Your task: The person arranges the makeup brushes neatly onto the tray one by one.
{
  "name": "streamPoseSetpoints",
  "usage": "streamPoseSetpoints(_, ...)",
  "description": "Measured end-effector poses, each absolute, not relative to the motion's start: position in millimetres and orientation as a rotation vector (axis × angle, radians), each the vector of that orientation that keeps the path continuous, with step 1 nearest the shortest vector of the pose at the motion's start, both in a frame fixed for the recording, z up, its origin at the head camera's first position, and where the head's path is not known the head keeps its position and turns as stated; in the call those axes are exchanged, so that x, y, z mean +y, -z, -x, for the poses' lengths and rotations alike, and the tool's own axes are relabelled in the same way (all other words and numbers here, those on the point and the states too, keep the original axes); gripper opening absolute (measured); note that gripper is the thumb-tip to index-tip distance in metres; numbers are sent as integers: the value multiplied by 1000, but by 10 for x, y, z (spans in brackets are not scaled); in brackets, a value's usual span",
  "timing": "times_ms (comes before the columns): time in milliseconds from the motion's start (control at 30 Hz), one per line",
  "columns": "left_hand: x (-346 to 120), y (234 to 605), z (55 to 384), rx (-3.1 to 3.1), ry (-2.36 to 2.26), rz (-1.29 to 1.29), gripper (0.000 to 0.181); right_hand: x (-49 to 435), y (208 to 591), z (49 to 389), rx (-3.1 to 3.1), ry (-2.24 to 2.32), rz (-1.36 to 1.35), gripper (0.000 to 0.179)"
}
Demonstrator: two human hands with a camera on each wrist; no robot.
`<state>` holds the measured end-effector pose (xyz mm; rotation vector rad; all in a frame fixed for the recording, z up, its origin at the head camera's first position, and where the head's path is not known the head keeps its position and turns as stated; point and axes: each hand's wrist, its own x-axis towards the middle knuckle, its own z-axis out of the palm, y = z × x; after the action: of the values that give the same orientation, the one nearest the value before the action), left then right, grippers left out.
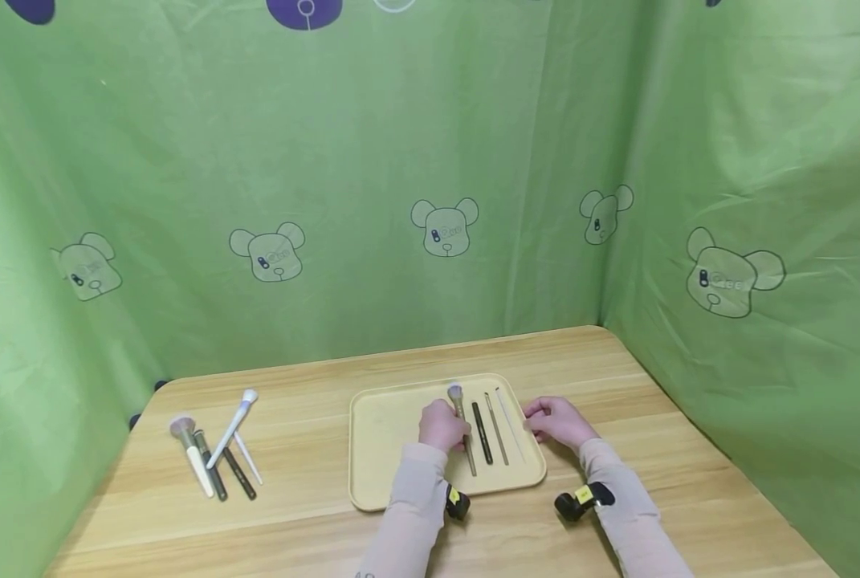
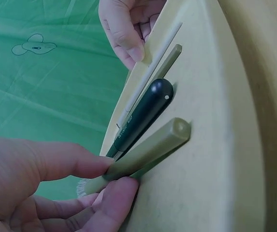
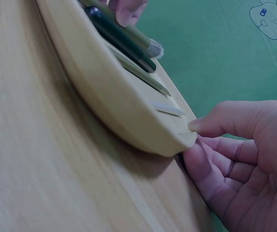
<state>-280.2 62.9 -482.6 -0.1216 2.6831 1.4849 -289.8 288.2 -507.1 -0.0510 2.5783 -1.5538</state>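
My left hand (image 1: 440,425) pinches a makeup brush (image 1: 470,459) with an olive handle between thumb and fingers, over the cream tray (image 1: 386,437). Its fluffy bristles point to the tray's far side. To its right in the tray lie a short black brush (image 1: 482,435), a slim olive brush (image 1: 497,429) and a thin white brush (image 1: 512,425), side by side. At the tray's right edge my right hand (image 1: 558,421) grips the rim; in the right wrist view its thumb (image 3: 208,123) lies on top with a finger beneath.
On the wooden table (image 1: 299,474) to the left lies a loose group of several makeup brushes, among them a white-handled brush (image 1: 200,467) and a white brush (image 1: 233,425) crossing others. Green curtains (image 1: 357,160) with bear heads hang behind and at both sides.
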Motion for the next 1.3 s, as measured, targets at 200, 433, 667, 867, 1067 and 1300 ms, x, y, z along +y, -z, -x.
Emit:
streamPoseSetpoints(200,641,4839,2807,2676,-1499,152,14,2886,5079,2903,2579,1558,58,29)
streamPoseSetpoints(433,637,4827,2789,2676,-1525,159,9,2891,5071,2903,2570,1567,61,28)
streamPoseSetpoints(667,636,4836,2790,2706,-1510,154,8,2890,5064,2895,2571,1566,63,28)
streamPoseSetpoints(867,644,4854,2794,2720,-1489,152,10,2887,5056,2891,2565,1569,66,28)
streamPoseSetpoints(1067,649,4860,2790,2707,-1504,149,7,2883,5048,2889,2558,1574,66,30)
streamPoseSetpoints(1300,640,4869,2800,2697,-1516,149,9,2886,5064,2901,2573,1555,56,29)
